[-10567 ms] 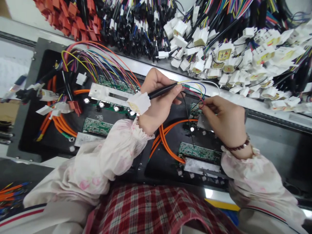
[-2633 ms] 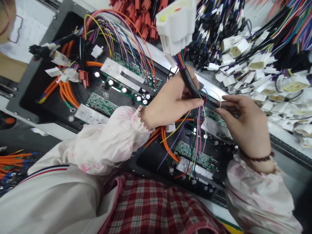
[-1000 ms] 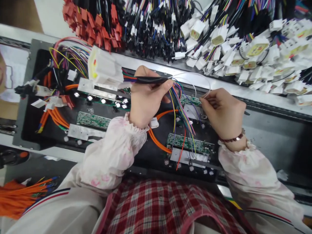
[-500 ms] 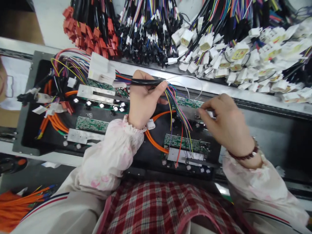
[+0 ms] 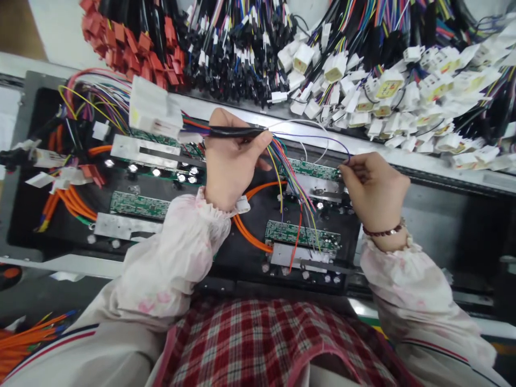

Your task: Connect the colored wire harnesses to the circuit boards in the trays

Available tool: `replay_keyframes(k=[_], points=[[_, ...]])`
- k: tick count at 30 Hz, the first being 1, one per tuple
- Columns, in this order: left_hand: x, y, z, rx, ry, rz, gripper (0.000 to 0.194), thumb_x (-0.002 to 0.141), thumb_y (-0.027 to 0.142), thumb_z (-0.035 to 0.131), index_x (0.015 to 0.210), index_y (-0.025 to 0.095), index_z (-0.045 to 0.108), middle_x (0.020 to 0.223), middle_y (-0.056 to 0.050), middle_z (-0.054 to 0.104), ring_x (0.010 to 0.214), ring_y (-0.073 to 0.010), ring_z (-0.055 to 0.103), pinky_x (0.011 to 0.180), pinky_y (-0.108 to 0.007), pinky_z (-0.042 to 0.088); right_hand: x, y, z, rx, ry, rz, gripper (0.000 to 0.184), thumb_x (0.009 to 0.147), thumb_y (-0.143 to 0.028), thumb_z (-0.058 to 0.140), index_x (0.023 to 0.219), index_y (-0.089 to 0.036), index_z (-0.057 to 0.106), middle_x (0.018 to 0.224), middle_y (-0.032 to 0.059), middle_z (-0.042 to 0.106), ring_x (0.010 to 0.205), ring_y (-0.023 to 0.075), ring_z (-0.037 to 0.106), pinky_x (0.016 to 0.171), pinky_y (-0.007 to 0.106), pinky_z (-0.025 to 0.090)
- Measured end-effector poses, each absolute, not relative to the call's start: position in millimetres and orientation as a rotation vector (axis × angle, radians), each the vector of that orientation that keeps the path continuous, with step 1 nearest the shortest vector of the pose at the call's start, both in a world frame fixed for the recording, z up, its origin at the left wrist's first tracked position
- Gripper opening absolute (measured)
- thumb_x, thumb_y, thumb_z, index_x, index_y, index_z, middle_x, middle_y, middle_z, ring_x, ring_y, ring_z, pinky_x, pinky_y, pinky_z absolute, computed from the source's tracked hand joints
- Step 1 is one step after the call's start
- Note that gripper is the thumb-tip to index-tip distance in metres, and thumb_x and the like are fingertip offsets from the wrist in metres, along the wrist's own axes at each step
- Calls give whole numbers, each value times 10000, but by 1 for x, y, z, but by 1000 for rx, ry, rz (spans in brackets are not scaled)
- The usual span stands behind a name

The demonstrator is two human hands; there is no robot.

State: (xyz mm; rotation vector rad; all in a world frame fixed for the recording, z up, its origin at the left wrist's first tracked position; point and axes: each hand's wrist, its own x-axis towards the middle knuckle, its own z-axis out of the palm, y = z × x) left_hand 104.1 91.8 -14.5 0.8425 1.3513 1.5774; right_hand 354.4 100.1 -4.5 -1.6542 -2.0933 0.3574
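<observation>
My left hand [image 5: 237, 158] is closed round a black-sleeved wiring harness [image 5: 231, 131], the thumb pinching where its loose wires fan out. A large white connector [image 5: 155, 110] sits at the harness's left end. Coloured loose wires [image 5: 296, 185] hang down from the thumb over the green circuit boards [image 5: 304, 234]. To the right, my right hand [image 5: 373, 185] pinches the end of one thin purple wire [image 5: 318, 135], which bows across from the left hand. A white wire [image 5: 306, 122] loops free above the upper right board [image 5: 312, 167].
Bundles with red connectors [image 5: 131, 45], black plugs [image 5: 242, 64] and white connectors [image 5: 387, 88] lie along the back. The boards sit in a long dark housing [image 5: 40, 166]. Orange cables [image 5: 252, 231] curve inside it; more orange cables [image 5: 36, 338] lie at lower left.
My right hand has risen slightly and moved right, and a purple wire now stretches to its fingertips. My left hand still grips the harness; the whole view has shifted a little.
</observation>
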Motion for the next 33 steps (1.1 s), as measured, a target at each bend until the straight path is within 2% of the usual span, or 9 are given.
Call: replay_keyframes(k=[8, 17, 23, 26, 31, 33], points=[[99, 93, -14, 677, 1219, 1480, 579, 619, 375, 961, 794, 239, 427, 655, 54, 634, 562, -113, 654, 364, -178, 463, 354, 100, -5, -1644, -2050, 339, 102, 891, -308, 634, 889, -211, 664, 776, 11, 719, 691, 169, 690, 638, 306, 512], [102, 92, -8, 748, 1284, 1537, 433, 687, 231, 887, 780, 272, 467, 698, 17, 643, 635, -165, 662, 353, -236, 426, 355, 102, -9, -1659, -2047, 401, 99, 905, -310, 615, 909, -216, 644, 818, 14, 707, 708, 158, 673, 665, 310, 511], [104, 91, -5, 711, 1269, 1523, 420, 710, 208, 859, 791, 257, 450, 680, 29, 639, 589, -140, 642, 366, -217, 425, 343, 91, 11, -1648, -2110, 265, 129, 908, -351, 657, 947, -228, 644, 841, 51, 678, 769, 212, 637, 714, 366, 490], [104, 91, -6, 713, 1276, 1486, 435, 727, 236, 858, 810, 256, 431, 697, 37, 657, 583, -130, 649, 367, -200, 422, 318, 83, 25, -1527, -2276, 335, 152, 917, -359, 636, 923, -209, 650, 872, 77, 646, 818, 226, 610, 725, 371, 476], [102, 92, -8, 708, 1286, 1496, 513, 676, 329, 908, 818, 256, 420, 681, 50, 642, 552, -117, 632, 358, -192, 421, 301, 80, 33, -1456, -2472, 509, 84, 885, -221, 575, 822, -188, 621, 898, 84, 617, 847, 225, 599, 736, 356, 468], [103, 92, -9, 723, 1267, 1498, 520, 673, 362, 912, 818, 257, 424, 676, 48, 634, 552, -121, 634, 355, -196, 423, 304, 80, 31, -1484, -2436, 507, 88, 891, -263, 586, 863, -190, 626, 892, 76, 617, 830, 220, 597, 716, 347, 464]])
